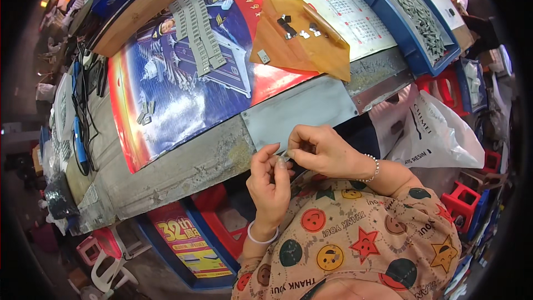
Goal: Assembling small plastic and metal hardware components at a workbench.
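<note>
- Just above the wearer's lap, at the bench's (166, 183) near edge, a tiny pale piece (282, 154) is being pinched, held up clear of the plate (300, 114).
- Both hands are occupied: the piece is gripped at the fingertips of the right hand (322, 147), and it is met from the other side by the thumb and forefinger of the left hand (269, 180).
- Progress, then: on the poster (233, 50), grey strips (191, 28) are neatly lined up, so a fair share looks done; a few loose grey parts (146, 112) are scattered lower left.
- Plenty appears left over: black and white bits (288, 26) are spread on the brown sheet (277, 39), and the blue bin (408, 50) is heaped with grey pieces (413, 16).
- Now the direction: the piece is mostly covered by fingers, so its long axis and pointing end cannot be told; the strips are laid lengthwise away from the wearer, far ends leaning left.
</note>
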`<act>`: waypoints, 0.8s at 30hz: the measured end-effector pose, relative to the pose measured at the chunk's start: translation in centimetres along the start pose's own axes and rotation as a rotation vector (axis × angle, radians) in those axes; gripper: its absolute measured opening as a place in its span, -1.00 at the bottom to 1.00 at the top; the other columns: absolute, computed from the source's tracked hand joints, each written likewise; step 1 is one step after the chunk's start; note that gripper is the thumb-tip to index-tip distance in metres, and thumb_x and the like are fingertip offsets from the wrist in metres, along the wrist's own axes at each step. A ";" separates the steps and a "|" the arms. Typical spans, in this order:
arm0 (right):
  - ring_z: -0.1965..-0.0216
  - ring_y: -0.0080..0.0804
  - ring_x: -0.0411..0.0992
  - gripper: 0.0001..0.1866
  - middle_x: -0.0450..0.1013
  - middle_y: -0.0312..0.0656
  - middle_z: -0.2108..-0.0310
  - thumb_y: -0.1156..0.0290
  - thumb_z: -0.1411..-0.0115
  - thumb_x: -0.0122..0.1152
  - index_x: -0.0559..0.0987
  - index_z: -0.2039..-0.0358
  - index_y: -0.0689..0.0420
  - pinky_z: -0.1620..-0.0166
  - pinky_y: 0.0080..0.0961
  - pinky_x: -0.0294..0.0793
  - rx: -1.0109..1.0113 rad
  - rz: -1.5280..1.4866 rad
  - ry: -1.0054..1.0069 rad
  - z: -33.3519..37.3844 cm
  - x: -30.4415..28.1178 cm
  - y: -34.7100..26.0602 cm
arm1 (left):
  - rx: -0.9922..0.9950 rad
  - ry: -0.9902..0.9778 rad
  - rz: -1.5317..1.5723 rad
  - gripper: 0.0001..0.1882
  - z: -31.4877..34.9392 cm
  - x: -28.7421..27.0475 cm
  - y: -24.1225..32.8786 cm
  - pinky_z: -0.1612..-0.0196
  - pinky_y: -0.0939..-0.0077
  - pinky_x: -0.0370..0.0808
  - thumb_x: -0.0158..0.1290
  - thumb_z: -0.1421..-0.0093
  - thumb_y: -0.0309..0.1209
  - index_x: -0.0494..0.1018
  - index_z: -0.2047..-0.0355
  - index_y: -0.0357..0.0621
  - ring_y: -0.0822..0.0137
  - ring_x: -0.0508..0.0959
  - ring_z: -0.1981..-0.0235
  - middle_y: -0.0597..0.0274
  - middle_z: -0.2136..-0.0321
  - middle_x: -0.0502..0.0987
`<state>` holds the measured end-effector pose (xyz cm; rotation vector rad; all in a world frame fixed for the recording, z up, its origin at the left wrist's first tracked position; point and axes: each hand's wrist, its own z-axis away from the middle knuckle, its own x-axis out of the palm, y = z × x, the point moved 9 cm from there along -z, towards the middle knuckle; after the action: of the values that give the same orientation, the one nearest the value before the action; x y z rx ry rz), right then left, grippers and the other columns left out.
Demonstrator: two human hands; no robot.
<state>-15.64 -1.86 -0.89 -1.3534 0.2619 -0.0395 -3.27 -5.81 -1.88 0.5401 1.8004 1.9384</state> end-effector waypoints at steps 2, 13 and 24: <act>0.60 -0.53 0.38 -0.88 0.41 -0.19 0.64 0.48 -0.11 0.08 0.44 0.44 0.29 0.48 -0.54 0.38 -0.032 0.005 0.015 0.0 -0.1 -0.2 | 0.024 0.005 -0.022 -0.72 0.1 0.1 -0.2 0.39 0.73 0.47 -0.11 -0.26 -0.60 0.29 0.01 -0.35 0.59 0.47 0.44 0.28 0.45 0.47; 0.58 -0.43 0.40 -0.87 0.42 -0.13 0.62 0.47 -0.12 0.09 0.41 0.44 0.29 0.45 -0.50 0.39 -0.041 0.074 -0.006 0.1 0.0 -1.7 | 0.129 0.014 -0.101 -0.65 0.3 -0.4 0.3 0.37 0.67 0.50 -0.11 -0.21 -0.65 0.24 -0.03 -0.30 0.55 0.50 0.49 0.25 0.51 0.49; 0.55 -0.33 0.43 -0.86 0.44 -0.09 0.57 0.47 -0.15 0.09 0.41 0.42 0.30 0.42 -0.46 0.41 -0.056 0.123 -0.003 0.8 0.3 -2.0 | 0.256 0.045 -0.205 -0.68 1.1 -0.1 1.1 0.41 0.69 0.46 -0.08 -0.19 -0.66 0.28 0.02 -0.31 0.55 0.50 0.52 0.23 0.55 0.50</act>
<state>-14.95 -1.55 1.18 -1.3908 0.3452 0.0735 -2.63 -5.08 -0.70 0.3766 2.0602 1.6080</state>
